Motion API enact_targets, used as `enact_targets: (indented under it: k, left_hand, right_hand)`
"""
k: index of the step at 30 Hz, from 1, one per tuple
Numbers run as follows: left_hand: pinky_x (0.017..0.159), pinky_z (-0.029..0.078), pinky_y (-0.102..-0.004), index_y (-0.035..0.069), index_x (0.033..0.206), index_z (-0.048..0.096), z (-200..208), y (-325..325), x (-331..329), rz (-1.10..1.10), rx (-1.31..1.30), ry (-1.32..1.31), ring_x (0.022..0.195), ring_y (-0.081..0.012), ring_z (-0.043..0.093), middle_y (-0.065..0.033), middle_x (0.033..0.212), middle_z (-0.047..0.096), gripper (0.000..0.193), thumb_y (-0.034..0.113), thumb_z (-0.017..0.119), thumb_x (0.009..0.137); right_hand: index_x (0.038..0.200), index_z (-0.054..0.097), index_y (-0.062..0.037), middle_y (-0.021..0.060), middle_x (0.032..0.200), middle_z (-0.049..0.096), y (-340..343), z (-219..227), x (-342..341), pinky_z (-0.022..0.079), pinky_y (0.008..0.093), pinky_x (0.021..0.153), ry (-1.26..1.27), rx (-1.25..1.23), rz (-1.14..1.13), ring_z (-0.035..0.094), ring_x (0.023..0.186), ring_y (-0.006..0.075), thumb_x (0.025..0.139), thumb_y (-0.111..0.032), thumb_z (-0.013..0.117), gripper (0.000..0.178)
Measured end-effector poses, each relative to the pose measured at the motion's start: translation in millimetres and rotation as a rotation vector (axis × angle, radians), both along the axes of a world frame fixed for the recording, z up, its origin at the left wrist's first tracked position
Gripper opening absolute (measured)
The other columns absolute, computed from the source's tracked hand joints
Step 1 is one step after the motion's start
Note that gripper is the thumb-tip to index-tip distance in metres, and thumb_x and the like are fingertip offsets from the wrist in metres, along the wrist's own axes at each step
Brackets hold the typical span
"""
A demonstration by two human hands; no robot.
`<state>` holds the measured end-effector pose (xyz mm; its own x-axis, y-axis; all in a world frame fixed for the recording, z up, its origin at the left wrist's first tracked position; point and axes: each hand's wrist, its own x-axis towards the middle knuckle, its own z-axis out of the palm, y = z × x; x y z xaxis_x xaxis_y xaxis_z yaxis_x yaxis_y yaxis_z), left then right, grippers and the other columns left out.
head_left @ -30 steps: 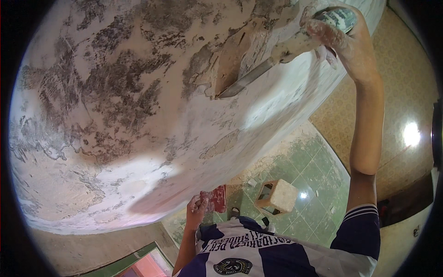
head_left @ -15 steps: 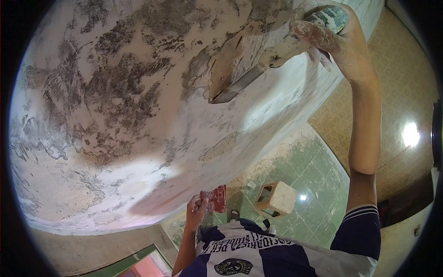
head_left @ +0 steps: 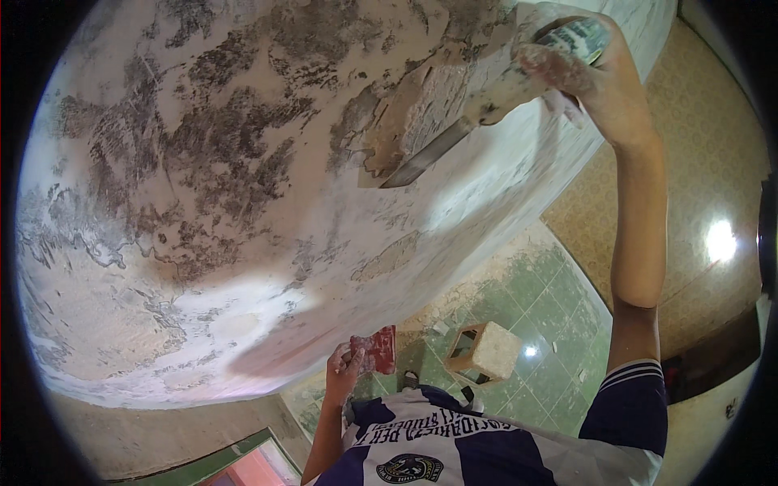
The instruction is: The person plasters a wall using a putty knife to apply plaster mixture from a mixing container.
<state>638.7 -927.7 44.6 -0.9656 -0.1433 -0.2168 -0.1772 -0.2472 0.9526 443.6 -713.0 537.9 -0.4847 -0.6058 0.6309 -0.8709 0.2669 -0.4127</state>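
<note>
My right hand (head_left: 598, 81), raised at the upper right and dusty with plaster, is closed around the handle of a putty knife (head_left: 431, 152). The knife's long metal blade lies at a low slant to the wall (head_left: 324, 219), its tip by a rough brown patch of flaking coating (head_left: 421, 109). Lower down, in front of my shirt, my left hand (head_left: 344, 371) grips a red plastic spreader (head_left: 378, 350) smeared with pale residue. The spreader is held apart from the wall.
A pale stool (head_left: 494, 350) with dusty top stands on the green tiled floor (head_left: 539, 304). Crumbs and dust (head_left: 462, 292) lie along the wall's foot. A brown patterned surface (head_left: 697, 186) is at the right. At the lower left is a green-framed opening (head_left: 251, 462).
The putty knife's blade has slid slightly right and down along the wall, and its angle has turned a little. My left hand and the red spreader have hardly moved.
</note>
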Motion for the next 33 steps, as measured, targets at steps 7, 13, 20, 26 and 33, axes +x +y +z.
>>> enact_targets:
  k: [7,13,20,26,33]
  left_hand:
    - [0.071,0.046,-0.0220,0.000,0.111,0.058,6,-3,0,-0.039,-0.064,0.015,0.083,-0.0064,0.059,-0.0052,0.095,0.068,0.019,0.007,0.060,0.093]
    - [0.069,0.046,-0.0212,0.000,0.111,0.058,1,-4,1,-0.042,-0.074,0.007,0.079,-0.0055,0.058,-0.0049,0.094,0.069,0.019,0.007,0.060,0.093]
    - [0.067,0.044,-0.0207,0.001,0.111,0.058,9,-3,0,-0.048,-0.064,0.019,0.078,-0.0048,0.058,-0.0047,0.091,0.069,0.018,0.007,0.059,0.094]
    - [0.070,0.047,-0.0216,0.000,0.111,0.058,-3,-2,-1,-0.047,-0.026,0.050,0.082,-0.0055,0.059,-0.0049,0.095,0.069,0.018,0.007,0.058,0.095]
    - [0.070,0.048,-0.0217,0.000,0.112,0.057,-3,-2,1,-0.041,-0.006,0.037,0.082,-0.0057,0.059,-0.0042,0.093,0.068,0.019,0.007,0.058,0.094]
  right_hand:
    - [0.078,0.067,0.0006,0.0027,0.062,0.062,-7,10,4,0.043,0.0209,0.042,-0.173,0.039,-0.056,0.053,0.046,0.0074,0.080,-0.007,0.075,0.011]
    - [0.076,0.067,-0.0021,0.0009,0.062,0.061,8,26,5,0.044,0.0202,0.044,0.039,-0.006,-0.188,0.053,0.047,0.0050,0.082,-0.011,0.071,0.012]
    - [0.077,0.067,-0.0013,0.0041,0.065,0.063,9,24,12,0.046,0.0205,0.041,-0.136,0.013,0.049,0.055,0.046,0.0070,0.085,-0.018,0.072,0.019]
    - [0.079,0.066,0.0030,0.0055,0.061,0.062,-12,5,6,0.043,0.0220,0.039,-0.213,0.039,-0.087,0.054,0.044,0.0101,0.080,-0.016,0.078,0.022]
    - [0.080,0.067,0.0005,0.0047,0.062,0.062,4,13,-12,0.043,0.0226,0.040,-0.082,-0.041,0.009,0.054,0.044,0.0108,0.084,-0.009,0.069,0.010]
